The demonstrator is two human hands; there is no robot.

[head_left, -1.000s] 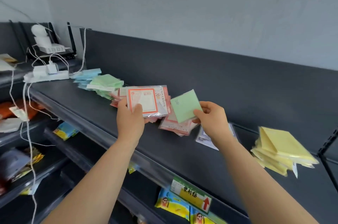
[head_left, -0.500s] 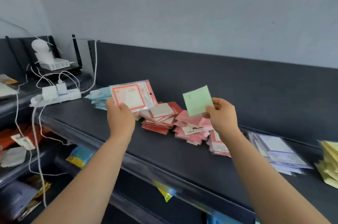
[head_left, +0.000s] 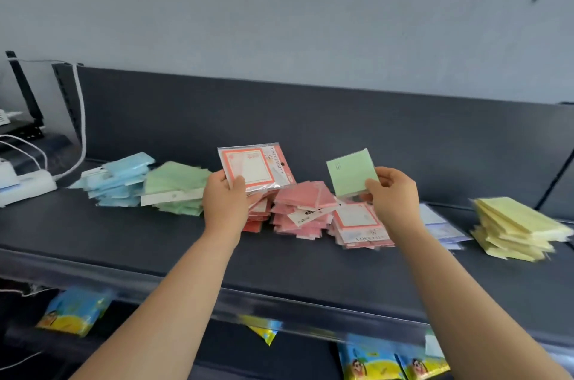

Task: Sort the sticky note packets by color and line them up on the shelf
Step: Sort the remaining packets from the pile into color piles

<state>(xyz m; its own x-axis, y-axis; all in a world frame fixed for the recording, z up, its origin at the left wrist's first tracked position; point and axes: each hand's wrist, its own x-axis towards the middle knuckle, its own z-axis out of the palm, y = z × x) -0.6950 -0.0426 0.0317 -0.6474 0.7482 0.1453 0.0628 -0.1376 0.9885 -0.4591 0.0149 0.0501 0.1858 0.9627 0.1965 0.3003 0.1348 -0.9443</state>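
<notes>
Head view. Locate the dark shelf [head_left: 124, 240] running across the frame, backed by a dark panel [head_left: 310, 118] under a pale wall [head_left: 279, 6].

Count the sorted stock on the shelf from left to right: blue pile [head_left: 119, 180]; green pile [head_left: 177, 185] just beside it, with a white header card lying across its front; pink piles [head_left: 302, 208] near the middle; red-framed pile [head_left: 357, 224] touching them on the right; lilac pile [head_left: 438, 224], partly hidden behind the right forearm; yellow pile [head_left: 515, 227] at the right end, apart from the rest.

Find the left hand [head_left: 225, 204] above the shelf, between the green pile and the pink piles. Note its fingers [head_left: 217, 179] grasping the red-framed packet [head_left: 254, 167] at the lower left corner, thumb on the front face, other fingers behind. Read this packet as clear of the shelf, tilted, printed face toward the camera.

Find the right hand [head_left: 393, 196] at a similar height, well apart from the left hand. Note its fingers [head_left: 386, 173] pinching the green packet [head_left: 351, 173] at the lower right corner, thumb in front. Read this packet as off the shelf, tilted, above the pink piles and the red-framed pile.

Check the left end: white power strip [head_left: 25, 187] with white cables [head_left: 81, 131] running up the panel edge.

Check below the shelf front: blue-and-yellow packets [head_left: 74, 311], blurred.
</notes>
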